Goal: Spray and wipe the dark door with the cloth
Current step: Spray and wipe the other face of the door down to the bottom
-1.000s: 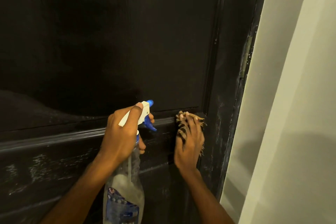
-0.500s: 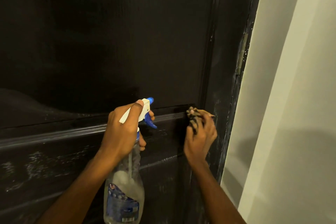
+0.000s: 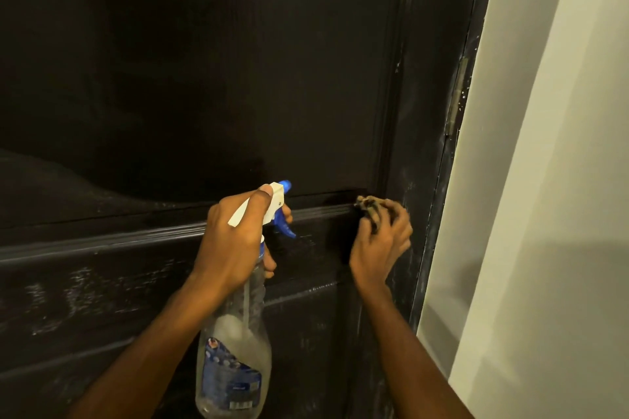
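Fingers [image 3: 396,219] of the right hand [image 3: 377,245] curl round a small checked cloth [image 3: 367,205]. They bunch it against the dark door [image 3: 204,78] at the right end of the horizontal moulding [image 3: 102,241], just beside the frame. The cloth looks soft, light and limp, so a wad held in the fingertips should suit the groove. The left hand [image 3: 235,235] grips the neck of a clear spray bottle [image 3: 235,350], one finger along its white head and the nozzle towards the door. Being partly filled, the bottle is probably bottom-heavy and perhaps slick, which makes the neck the secure hold.
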